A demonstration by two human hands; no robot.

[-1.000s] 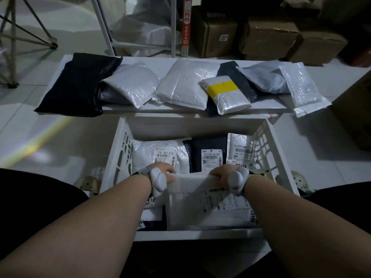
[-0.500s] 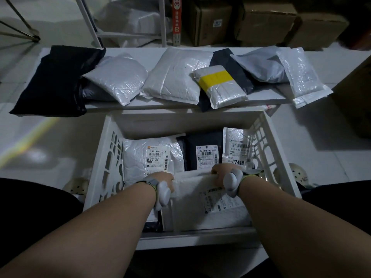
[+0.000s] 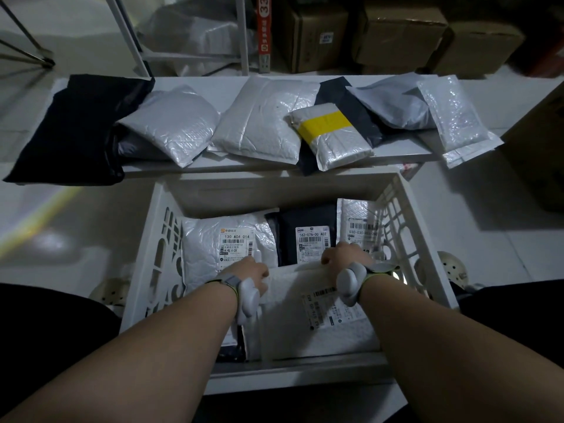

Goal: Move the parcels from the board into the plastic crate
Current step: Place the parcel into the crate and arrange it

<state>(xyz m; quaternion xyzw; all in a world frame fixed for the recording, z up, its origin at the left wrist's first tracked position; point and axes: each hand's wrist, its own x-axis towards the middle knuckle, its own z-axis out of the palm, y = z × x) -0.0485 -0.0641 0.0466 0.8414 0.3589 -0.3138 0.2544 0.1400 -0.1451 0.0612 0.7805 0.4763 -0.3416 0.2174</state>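
A white plastic crate (image 3: pixel 158 239) stands on the floor in front of me. Inside it, both my hands hold the far edge of a white padded parcel (image 3: pixel 317 325) with a label; my left hand (image 3: pixel 251 271) grips its left corner and my right hand (image 3: pixel 343 257) its right corner. Behind it in the crate lie a white bubble mailer (image 3: pixel 213 242), a black parcel (image 3: pixel 305 221) and a clear-wrapped parcel (image 3: pixel 355 218). On the white board (image 3: pixel 396 148) beyond the crate lie several parcels: a black one (image 3: pixel 76 129), white ones (image 3: pixel 174 123), one with a yellow band (image 3: pixel 332 132).
Cardboard boxes (image 3: pixel 396 29) stand behind the board, with a white rack leg (image 3: pixel 128 38) and plastic bags. A brown box (image 3: pixel 540 154) sits at the right. Light shoes (image 3: pixel 451 270) lie beside the crate on the tiled floor.
Both hands have pushed the white padded parcel lower and flatter into the near part of the crate. My head has moved closer and tilted down slightly.
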